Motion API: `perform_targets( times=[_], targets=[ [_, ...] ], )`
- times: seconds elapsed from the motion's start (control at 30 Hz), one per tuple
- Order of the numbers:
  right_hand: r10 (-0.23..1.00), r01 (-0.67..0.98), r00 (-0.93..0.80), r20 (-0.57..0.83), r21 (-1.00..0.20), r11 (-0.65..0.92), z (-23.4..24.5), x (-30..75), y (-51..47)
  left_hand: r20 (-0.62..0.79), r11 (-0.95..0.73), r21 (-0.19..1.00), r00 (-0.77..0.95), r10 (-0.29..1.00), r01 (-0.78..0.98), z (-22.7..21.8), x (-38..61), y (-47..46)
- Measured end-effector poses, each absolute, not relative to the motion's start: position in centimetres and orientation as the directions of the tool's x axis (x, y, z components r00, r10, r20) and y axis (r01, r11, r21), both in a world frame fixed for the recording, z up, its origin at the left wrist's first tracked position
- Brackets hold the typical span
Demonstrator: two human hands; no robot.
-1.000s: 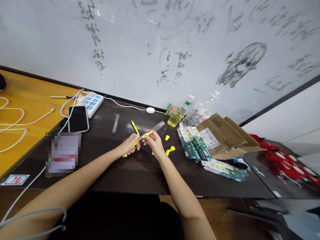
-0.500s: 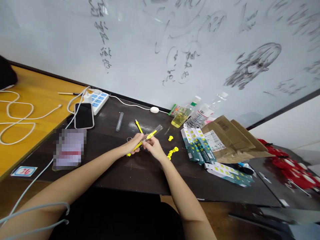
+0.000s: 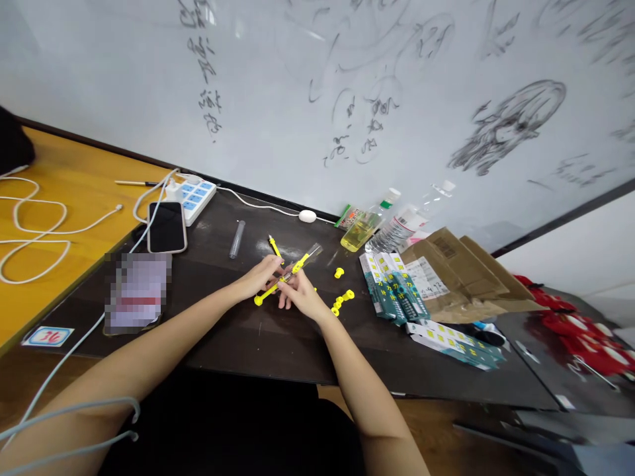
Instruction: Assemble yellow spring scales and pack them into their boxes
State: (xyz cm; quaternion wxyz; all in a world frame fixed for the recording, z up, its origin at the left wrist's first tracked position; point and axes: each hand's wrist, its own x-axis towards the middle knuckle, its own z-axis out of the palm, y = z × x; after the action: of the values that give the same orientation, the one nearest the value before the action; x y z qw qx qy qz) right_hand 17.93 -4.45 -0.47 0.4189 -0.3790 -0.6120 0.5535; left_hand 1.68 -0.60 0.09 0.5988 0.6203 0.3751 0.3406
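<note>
A yellow plunger rod [image 3: 270, 291] with a round end slants across both hands, and a clear plastic tube [image 3: 313, 250] sticks out at its upper right end. My right hand [image 3: 300, 292] is closed around the middle of the rod, some fingers showing below it. My left hand [image 3: 262, 276] pinches at the same rod from the left, its fingertips partly hidden. Just beyond the left fingers lies another thin yellow rod [image 3: 275, 248] with a pale tip. A loose clear tube [image 3: 237, 239] lies farther back. Small yellow caps [image 3: 338, 272] and several yellow end pieces [image 3: 342, 303] lie to the right.
Teal-and-white boxes [image 3: 389, 287], an opened cardboard carton [image 3: 461, 274] and bottles [image 3: 367, 228] stand at the right. At the left are a phone [image 3: 167, 228], a power strip [image 3: 198, 201] and white cables [image 3: 64, 231]. A whiteboard [image 3: 278, 99] rises behind the dark table [image 3: 223, 347].
The held rod's round lower end now shows more fully, and the rod is tilted slightly steeper. My left hand has shifted a little up, and the right fingers have spread below the rod.
</note>
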Motion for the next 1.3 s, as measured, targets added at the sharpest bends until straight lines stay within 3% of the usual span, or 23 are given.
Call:
perform_targets(
  times=[0.13,0.23,0.3,0.47,0.57,0.8,1.3],
  targets=[
    [0.925,-0.06,-0.377,0.04,-0.998,0.019,-0.4,17.9,-4.3,0.194,-0.4,0.853,0.508,0.839,0.336,0.7,0.0,0.1],
    [0.93,-0.132,-0.369,0.01,-0.99,-0.042,-0.7,17.9,-4.0,0.193,-0.572,0.695,0.654,0.731,0.435,1.0,-1.2,0.7],
    [0.93,-0.157,-0.368,-0.012,-0.985,-0.074,-0.9,17.9,-3.7,0.149,-0.621,0.66,0.737,0.659,0.422,1.1,-1.9,0.9],
    [0.95,-0.211,-0.313,-0.017,-0.974,-0.087,-0.7,18.5,-3.2,0.079,-0.672,0.657,0.855,0.512,0.342,1.2,-2.5,1.0],
    [0.965,-0.255,-0.263,-0.006,-0.964,-0.076,-0.2,19.2,-2.9,0.109,-0.682,0.669,0.868,0.485,0.297,1.2,-2.2,1.1],
    [0.969,-0.278,-0.244,0.033,-0.96,-0.037,0.1,19.4,-2.8,0.265,-0.638,0.728,0.756,0.598,0.25,1.5,-0.9,0.8],
    [0.962,-0.355,-0.262,0.076,-0.935,-0.023,0.3,18.7,-3.4,0.398,-0.673,0.711,0.673,0.624,0.203,1.1,-0.4,0.3]
  ],
)
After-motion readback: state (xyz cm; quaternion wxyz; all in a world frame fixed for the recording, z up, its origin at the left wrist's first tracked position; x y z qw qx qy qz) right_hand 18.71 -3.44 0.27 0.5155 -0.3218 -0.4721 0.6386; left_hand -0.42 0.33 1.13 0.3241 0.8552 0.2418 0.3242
